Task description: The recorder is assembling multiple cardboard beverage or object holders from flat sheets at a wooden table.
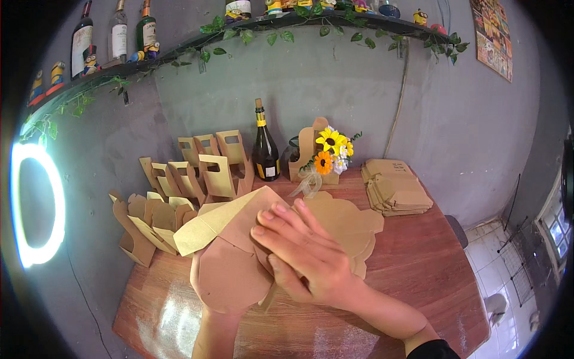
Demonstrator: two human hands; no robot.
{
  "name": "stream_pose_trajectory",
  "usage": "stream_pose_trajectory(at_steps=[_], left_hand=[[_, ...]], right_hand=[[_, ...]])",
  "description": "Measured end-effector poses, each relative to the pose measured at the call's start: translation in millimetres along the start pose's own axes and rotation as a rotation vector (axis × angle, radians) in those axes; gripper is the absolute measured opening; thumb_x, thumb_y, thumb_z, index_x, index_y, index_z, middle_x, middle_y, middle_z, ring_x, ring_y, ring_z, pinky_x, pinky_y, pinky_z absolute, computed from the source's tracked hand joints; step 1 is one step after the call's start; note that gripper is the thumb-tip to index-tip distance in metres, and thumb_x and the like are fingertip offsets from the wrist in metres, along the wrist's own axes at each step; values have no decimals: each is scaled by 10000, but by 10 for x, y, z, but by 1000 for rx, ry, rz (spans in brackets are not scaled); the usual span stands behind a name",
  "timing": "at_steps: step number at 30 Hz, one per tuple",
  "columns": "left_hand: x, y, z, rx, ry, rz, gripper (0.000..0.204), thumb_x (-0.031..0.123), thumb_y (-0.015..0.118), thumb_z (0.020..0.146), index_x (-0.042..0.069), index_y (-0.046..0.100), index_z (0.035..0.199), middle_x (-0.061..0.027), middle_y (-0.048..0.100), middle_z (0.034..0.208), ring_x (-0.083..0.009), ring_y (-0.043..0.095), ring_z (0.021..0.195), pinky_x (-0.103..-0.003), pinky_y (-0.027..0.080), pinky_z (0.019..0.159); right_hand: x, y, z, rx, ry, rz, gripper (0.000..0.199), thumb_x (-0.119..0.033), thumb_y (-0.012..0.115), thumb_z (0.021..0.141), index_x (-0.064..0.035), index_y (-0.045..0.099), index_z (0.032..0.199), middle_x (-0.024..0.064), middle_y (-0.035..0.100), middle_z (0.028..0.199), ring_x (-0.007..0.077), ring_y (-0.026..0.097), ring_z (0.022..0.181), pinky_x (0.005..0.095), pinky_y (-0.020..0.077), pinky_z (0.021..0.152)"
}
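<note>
A partly folded brown cardboard carrier (233, 269) is held up in front of me, with a rounded panel toward me and a paler flap (206, 230) angled to the left. My right hand (305, 257) lies against its upper right side, fingers stretched out and pressed flat on the board. My left forearm (220, 335) rises from the lower edge to the underside of the carrier, which hides the hand and its fingers. Just behind my right hand, flat cardboard blanks (344, 224) with scalloped edges lie on the wooden table (412, 287).
Folded carriers with handle slots (218, 176) stand at the left, near several open ones (152, 221). A dark bottle (266, 149) and a cardboard holder with artificial flowers (329, 149) stand at the back. Flat cardboard pieces (394, 185) are stacked at the right.
</note>
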State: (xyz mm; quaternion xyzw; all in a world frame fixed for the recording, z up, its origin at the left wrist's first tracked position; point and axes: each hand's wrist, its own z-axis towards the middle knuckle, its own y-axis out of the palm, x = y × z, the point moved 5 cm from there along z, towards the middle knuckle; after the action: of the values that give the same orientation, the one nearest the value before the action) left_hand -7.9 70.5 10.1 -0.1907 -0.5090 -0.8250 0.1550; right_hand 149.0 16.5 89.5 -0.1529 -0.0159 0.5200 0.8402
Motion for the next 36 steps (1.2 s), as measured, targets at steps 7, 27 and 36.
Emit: stream_pose_trajectory(at_steps=[7,27,36], left_hand=[[66,7,-4,96,-32,54,533,421,315,1000,27,440,1336,-107,528,1284,-255,533,1142,-389,427,974],[-74,143,-15,193,-214,-126,483,355,368,980,25,443,1324,-130,528,1289,-270,543,1151,-409,471,950],[-39,445,9,24,-177,-324,467,352,378,989,29,445,1320,-132,525,1290,-260,552,1141,-407,488,935]], right_hand=[[242,-176,143,-336,116,52,701,139,541,688,-69,493,1356,177,445,1424,382,335,1369,467,331,1092],[550,-181,33,-368,382,255,657,-313,795,737,-63,547,1291,141,594,1266,287,587,1145,389,467,952],[400,-214,141,-277,108,34,573,-263,733,795,-111,530,1309,180,521,1303,350,516,1190,442,448,944]])
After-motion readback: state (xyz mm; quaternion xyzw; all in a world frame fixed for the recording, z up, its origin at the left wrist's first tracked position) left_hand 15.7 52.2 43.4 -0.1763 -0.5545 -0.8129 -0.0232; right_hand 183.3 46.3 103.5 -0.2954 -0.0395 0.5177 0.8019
